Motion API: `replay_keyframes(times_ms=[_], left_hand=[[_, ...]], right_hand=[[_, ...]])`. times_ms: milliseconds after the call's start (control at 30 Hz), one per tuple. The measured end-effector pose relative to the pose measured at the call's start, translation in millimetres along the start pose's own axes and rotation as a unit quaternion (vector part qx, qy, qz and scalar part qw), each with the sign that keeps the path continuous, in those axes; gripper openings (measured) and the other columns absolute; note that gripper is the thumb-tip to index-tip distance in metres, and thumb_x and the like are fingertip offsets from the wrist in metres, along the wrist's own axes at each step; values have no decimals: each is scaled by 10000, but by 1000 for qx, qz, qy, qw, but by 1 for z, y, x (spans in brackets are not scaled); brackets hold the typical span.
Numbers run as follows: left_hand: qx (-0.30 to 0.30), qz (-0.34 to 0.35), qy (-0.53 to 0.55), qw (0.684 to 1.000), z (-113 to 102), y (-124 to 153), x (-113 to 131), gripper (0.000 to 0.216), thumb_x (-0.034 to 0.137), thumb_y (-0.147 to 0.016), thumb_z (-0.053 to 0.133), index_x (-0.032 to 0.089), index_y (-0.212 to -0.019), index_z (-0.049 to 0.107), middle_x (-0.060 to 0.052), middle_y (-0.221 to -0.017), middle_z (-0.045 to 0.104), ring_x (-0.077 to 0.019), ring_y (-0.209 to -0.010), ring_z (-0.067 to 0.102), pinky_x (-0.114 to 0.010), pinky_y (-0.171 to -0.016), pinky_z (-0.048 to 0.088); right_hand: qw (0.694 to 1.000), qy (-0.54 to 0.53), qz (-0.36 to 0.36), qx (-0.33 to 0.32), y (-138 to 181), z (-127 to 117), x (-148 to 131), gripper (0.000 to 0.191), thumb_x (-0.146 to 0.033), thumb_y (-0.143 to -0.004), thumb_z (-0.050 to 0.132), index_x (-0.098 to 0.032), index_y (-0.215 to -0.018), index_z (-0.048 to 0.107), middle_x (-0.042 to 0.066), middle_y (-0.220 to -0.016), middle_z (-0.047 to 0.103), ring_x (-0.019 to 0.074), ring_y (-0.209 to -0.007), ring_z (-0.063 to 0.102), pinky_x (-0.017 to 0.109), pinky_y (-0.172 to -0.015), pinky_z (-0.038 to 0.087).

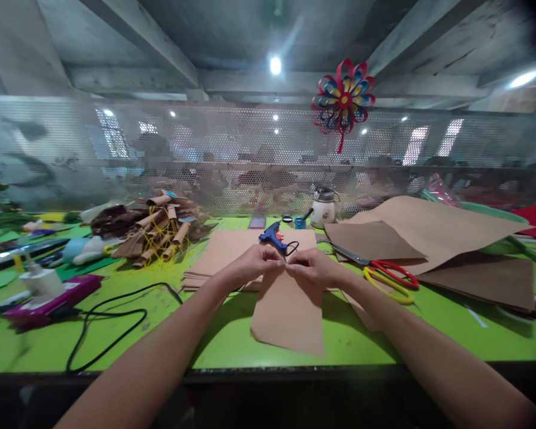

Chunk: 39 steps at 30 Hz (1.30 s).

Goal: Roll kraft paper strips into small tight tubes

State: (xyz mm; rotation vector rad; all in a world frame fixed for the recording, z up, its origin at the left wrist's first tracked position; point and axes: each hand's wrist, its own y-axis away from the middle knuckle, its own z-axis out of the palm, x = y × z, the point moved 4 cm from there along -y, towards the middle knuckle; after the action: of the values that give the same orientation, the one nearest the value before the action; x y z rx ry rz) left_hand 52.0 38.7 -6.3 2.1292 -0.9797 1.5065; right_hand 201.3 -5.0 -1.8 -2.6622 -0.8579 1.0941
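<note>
Both my hands meet over the middle of the green table (116, 339). My left hand (252, 264) and my right hand (315, 266) each pinch the far edge of a small brown paper sheet (288, 313), fingers closed on it. The sheet lies flat toward me, its near corner close to the table's front edge. Just beyond my hands a blue glue gun (273, 237) rests on a stack of cut brown paper pieces (223, 253).
Red and yellow scissors (386, 274) lie right of my hands on large brown paper sheets (429, 229). A pile of rolled paper tubes (161, 229) sits at the back left. A black cable (111, 316) and a pink power strip (49, 298) lie left. A white jar (324, 208) stands behind.
</note>
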Motion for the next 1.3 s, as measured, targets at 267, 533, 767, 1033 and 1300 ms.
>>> replay_keyframes(times_ms=[267, 533, 767, 1033, 1300], left_hand=[[16, 32, 28, 999, -11, -2, -18, 290, 363, -679, 650, 109, -814, 618, -18, -713, 578, -112, -649, 498, -203, -571, 366], [-29, 34, -32, 998, -4, -3, -16, 280, 348, -699, 625, 134, -871, 675, -41, -817, 629, -133, -730, 508, -208, -621, 369], [-12, 36, -43, 998, -3, 0, -10, 240, 329, -695, 619, 120, -798, 678, 16, -600, 544, -79, -547, 408, -191, -513, 304], [-8, 30, -54, 998, -6, 3, -8, 249, 327, -687, 612, 122, -805, 693, -31, -695, 608, -107, -615, 465, -195, -551, 345], [-61, 18, -211, 975, -10, -1, -7, 357, 435, -703, 570, 89, -723, 655, 11, -582, 468, -86, -556, 364, -183, -476, 236]], right_hand=[[997, -46, 57, -7, 1, -7, 12, 245, -299, -744, 548, -101, -833, 661, 49, -749, 608, 119, -650, 501, 201, -545, 365], [1000, 18, 8, 15, -1, 7, 13, 203, -292, -779, 504, -136, -820, 627, 39, -766, 612, 126, -670, 504, 215, -594, 379], [1000, 14, 11, -20, 1, 5, 13, 279, -325, -809, 476, -148, -977, 610, 19, -723, 584, 105, -599, 460, 197, -526, 341], [998, 49, -27, -14, 4, 4, 5, 277, -256, -810, 458, -147, -959, 664, 24, -708, 621, 116, -617, 488, 191, -535, 343], [990, 108, -86, 7, 2, 11, -2, 245, -137, -794, 448, -144, -946, 640, 61, -816, 665, 124, -652, 552, 189, -581, 371]])
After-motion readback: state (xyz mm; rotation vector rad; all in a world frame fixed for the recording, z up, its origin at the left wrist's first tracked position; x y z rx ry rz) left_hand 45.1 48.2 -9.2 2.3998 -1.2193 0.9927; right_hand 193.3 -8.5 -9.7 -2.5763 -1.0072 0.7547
